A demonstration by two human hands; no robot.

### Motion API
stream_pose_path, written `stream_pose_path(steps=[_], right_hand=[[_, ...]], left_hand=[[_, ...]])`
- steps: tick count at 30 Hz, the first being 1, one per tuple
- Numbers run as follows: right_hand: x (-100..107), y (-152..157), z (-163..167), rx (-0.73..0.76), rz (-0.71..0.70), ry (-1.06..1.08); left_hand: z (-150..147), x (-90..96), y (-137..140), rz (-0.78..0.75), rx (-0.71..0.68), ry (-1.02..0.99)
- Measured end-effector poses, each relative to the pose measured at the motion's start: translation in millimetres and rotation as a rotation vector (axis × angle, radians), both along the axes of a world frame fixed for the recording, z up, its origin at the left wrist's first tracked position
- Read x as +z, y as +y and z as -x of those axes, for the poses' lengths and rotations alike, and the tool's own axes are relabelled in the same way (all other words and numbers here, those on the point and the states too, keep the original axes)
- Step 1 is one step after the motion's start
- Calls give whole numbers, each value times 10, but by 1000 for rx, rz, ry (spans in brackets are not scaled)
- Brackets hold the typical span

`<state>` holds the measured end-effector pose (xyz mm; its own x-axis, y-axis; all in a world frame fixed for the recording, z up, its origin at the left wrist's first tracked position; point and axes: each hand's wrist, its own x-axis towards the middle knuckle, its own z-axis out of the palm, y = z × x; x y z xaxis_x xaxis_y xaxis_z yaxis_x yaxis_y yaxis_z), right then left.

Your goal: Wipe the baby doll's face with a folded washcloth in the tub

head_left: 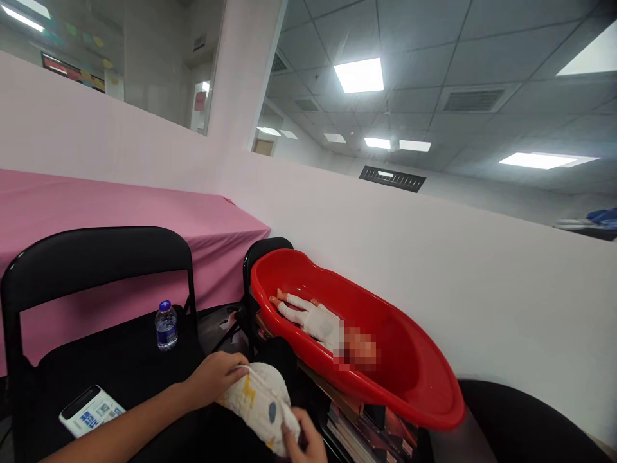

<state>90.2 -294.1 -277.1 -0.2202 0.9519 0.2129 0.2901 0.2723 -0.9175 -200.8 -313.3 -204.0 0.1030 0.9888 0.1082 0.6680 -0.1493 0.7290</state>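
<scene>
Both hands hold a folded white diaper (263, 405) with small yellow and blue prints, low in the middle of the view. The left hand (216, 376) closes over its upper left end, fingers curled along the top edge and thumb underneath. The right hand (301, 444) pinches the lower right end, with only the thumb and part of the palm showing at the bottom edge of the picture; how its other fingers lie cannot be told. The diaper hangs between the two hands, tilted down to the right, just in front of a black folding chair (96, 270). On that chair's seat stand a small water bottle (166, 326) with a blue cap, upright, and a white device (89, 410) with a dark screen and blue printing, lying flat near the left forearm. To the right, a red plastic baby tub (409, 392) rests on a second black chair (265, 247) and on a stack of books (366, 424) beneath it. A baby doll (313, 321) in white clothes lies on its back inside the tub, feet towards the far end. A table with a pink cloth (120, 212) stands behind the chairs, against a pale partition wall (434, 257).
</scene>
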Motion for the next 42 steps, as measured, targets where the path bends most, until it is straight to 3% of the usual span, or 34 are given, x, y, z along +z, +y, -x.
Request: stream_pose_path(steps=[3, 5, 9, 12, 16, 19, 26, 30, 34, 36, 39, 42], right_hand=[[-9, 336, -80, -93, -3, -125], [-46, 457, -106, -180, -124, -297], [-236, 406, 10, -220, -422, -441], [-382, 325, 143, -184, -508, -479], [-521, 410, 173, -255, -474, -430], [-556, 483, 121, -228, -399, -438], [-269, 377, 57, -227, -281, -240], [-238, 393, 45, -259, -215, -267], [-389, 392, 133, -326, -310, -386], [-448, 328, 245, -276, -338, -379], [-511, 195, 452, -129, -287, -345], [-587, 120, 593, -51, -182, -271]], left_hand=[[-63, 27, 263, 15, 74, 116], [-135, -63, 327, -17, 88, 180], [-292, -361, 209, -101, 56, 146], [-314, -545, 114, -28, 94, 121], [-181, -684, 145, 154, 132, 68], [-90, -672, 195, 130, 142, 40], [-124, -242, 260, -69, 240, 6], [-159, -170, 329, -78, 256, 103], [-291, -395, 341, -85, 157, 132], [-416, -591, 304, -118, 67, 100], [-603, -880, 225, -107, -21, 74], [-690, -1023, 186, -59, -16, 66]])
